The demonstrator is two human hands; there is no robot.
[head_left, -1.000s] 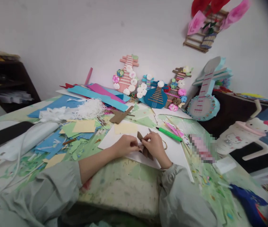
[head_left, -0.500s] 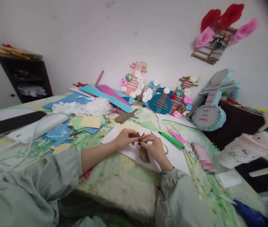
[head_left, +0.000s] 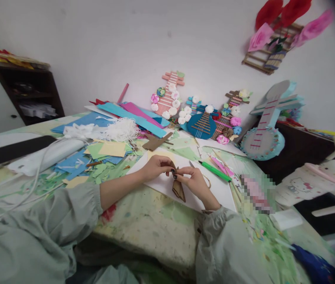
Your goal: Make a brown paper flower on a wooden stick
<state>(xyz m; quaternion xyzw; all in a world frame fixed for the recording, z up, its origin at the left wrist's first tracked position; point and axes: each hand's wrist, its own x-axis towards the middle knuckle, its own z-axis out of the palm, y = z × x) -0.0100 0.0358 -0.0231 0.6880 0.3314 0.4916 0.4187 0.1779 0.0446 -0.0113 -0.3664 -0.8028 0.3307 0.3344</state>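
Between my hands is a piece of folded brown paper (head_left: 178, 190), pinched narrow at its upper part and fanning out in pleats toward me. My left hand (head_left: 158, 167) is closed, thumb and fingertips gripping the paper's upper end. From the other side my right hand (head_left: 194, 182) pinches it close to the left fingertips. The fingers hide the part where they meet. Below lies a white sheet (head_left: 161, 185) on the table. A pair of scissors (head_left: 207, 180) lies partly behind my right hand, and a green marker-like tool (head_left: 215, 171) rests just beyond it.
Paper scraps (head_left: 102, 167), white yarn (head_left: 122, 132) and coloured strips (head_left: 134, 118) cover the left side. Paper instruments with flowers, including a blue one (head_left: 201, 126), lean on the wall. A white cup (head_left: 303, 183) stands right; a phone (head_left: 16, 150) lies far left.
The brown paper's pleated lower end has turned slightly and looks more gathered. Both hands keep pinching it, with small finger shifts. The view has tilted a little.
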